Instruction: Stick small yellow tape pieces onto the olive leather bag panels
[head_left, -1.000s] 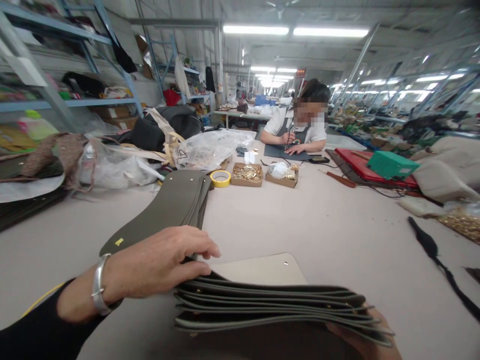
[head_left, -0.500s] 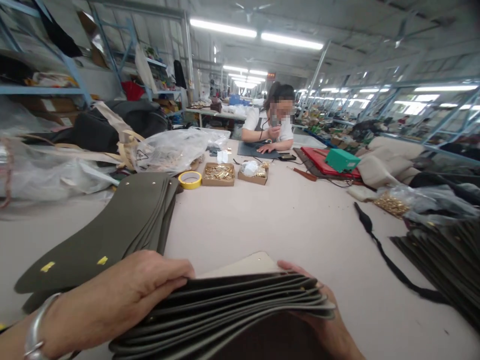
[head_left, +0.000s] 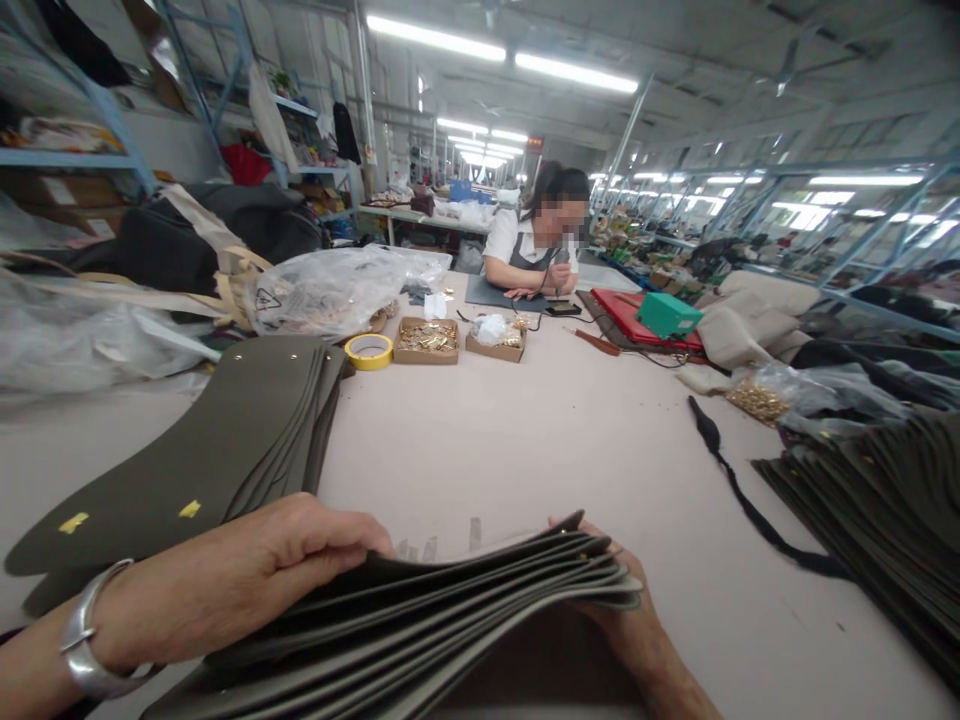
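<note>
A fanned stack of dark olive leather-like panels (head_left: 420,620) is held between my two hands above the near part of the table. My left hand (head_left: 300,560), with a silver bracelet at the wrist, pinches the stack's upper left edge. Around the right end my right hand (head_left: 622,610) is wrapped, its fingers partly behind the panels. The panels bow, and small metal studs show near their right ends. To the left lies another pile of olive panels (head_left: 255,430) with gold studs and bits of yellow tape on top.
Beyond are a yellow tape roll (head_left: 368,352), a box of gold metal pieces (head_left: 426,342) and a second small box (head_left: 496,340). A black strap (head_left: 739,480) and more dark panels (head_left: 877,500) lie right. Across the table (head_left: 450,450) sits a person (head_left: 536,240) with a tool.
The pale back panel that stuck up between my hands is now out of sight, and the dark panels' right tips have risen. Across the table, the person's raised hand has lowered.
</note>
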